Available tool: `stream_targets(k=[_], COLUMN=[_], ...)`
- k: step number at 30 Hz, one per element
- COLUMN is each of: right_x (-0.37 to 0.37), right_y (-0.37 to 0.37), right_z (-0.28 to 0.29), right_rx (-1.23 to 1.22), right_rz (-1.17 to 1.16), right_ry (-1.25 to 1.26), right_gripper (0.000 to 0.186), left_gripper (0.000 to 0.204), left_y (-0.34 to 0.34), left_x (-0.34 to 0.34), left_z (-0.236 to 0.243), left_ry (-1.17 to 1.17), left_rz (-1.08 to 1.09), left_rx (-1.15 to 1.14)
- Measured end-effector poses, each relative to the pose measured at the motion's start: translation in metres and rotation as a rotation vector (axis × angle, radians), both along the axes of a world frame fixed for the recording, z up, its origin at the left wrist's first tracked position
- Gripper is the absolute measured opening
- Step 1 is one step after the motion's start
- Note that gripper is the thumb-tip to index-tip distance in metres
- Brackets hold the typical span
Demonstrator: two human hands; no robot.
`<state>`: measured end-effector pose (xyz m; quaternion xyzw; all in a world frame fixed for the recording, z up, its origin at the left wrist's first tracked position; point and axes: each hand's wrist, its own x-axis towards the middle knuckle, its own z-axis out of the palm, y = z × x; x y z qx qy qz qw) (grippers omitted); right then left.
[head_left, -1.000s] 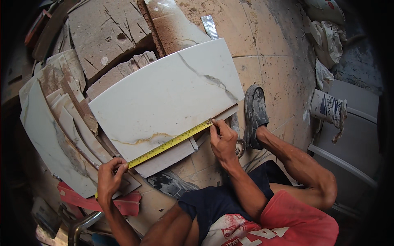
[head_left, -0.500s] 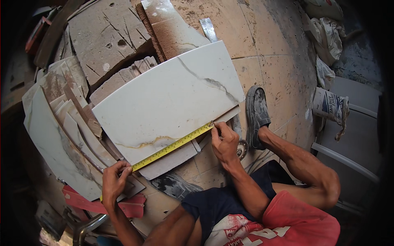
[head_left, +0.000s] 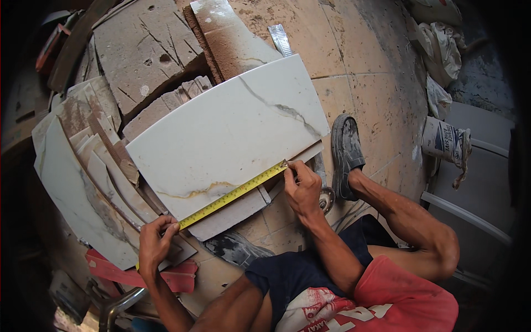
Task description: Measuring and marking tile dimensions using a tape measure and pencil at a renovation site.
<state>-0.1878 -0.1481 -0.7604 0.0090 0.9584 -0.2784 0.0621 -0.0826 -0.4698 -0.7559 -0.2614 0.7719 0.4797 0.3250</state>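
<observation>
Yellow tape (head_left: 235, 194) lies along the white slab's near edge (head_left: 166, 203), left hand (head_left: 155, 246) and right hand (head_left: 303, 193) pinching opposite ends, presumably to keep it straight and taut.

Floor (head_left: 381, 116): tan tile, stained. On it: dark shoe (head_left: 345, 157), beyond and right of right hand (head_left: 303, 188); metal disc (head_left: 327, 200) beside that wrist; second shoe (head_left: 235, 250), left of it, bodyward.
</observation>
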Motion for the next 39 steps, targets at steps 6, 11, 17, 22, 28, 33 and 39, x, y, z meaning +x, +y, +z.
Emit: stream_targets(k=[6,11,17,22,28,33,39], right_x=[0.016,0.012,0.015,0.013,0.015,0.015,0.015], right_y=[0.013,0.007,0.008,0.016,0.010,0.012,0.009], right_z=[-0.013,-0.006,-0.010,-0.013,-0.016,-0.016,-0.014], right_rx=[-0.084,-0.049,-0.076,-0.070,-0.084,-0.076,-0.084], right_rz=[0.017,0.000,-0.043,-0.080,-0.049,-0.056,-0.062], right_ry=[0.125,0.102,0.015,0.016,0.027,0.019,0.000], right_gripper=[0.007,0.007,0.008,0.010,0.012,0.012,0.012], left_gripper=[0.014,0.014,0.017,0.020,0.020,0.021,0.022], left_y=[-0.001,-0.001,-0.002,0.001,-0.005,-0.002,-0.006], left_x=[-0.005,-0.003,0.000,-0.009,-0.003,-0.003,0.000], left_z=[-0.003,-0.002,0.000,0.000,0.004,0.002,0.003], left_ry=[0.024,0.021,0.012,0.064,0.054,0.055,0.072], left_rz=[-0.008,0.010,-0.017,-0.095,-0.095,-0.113,-0.109], left_rx=[0.004,0.012,-0.005,-0.046,-0.047,-0.045,-0.058])
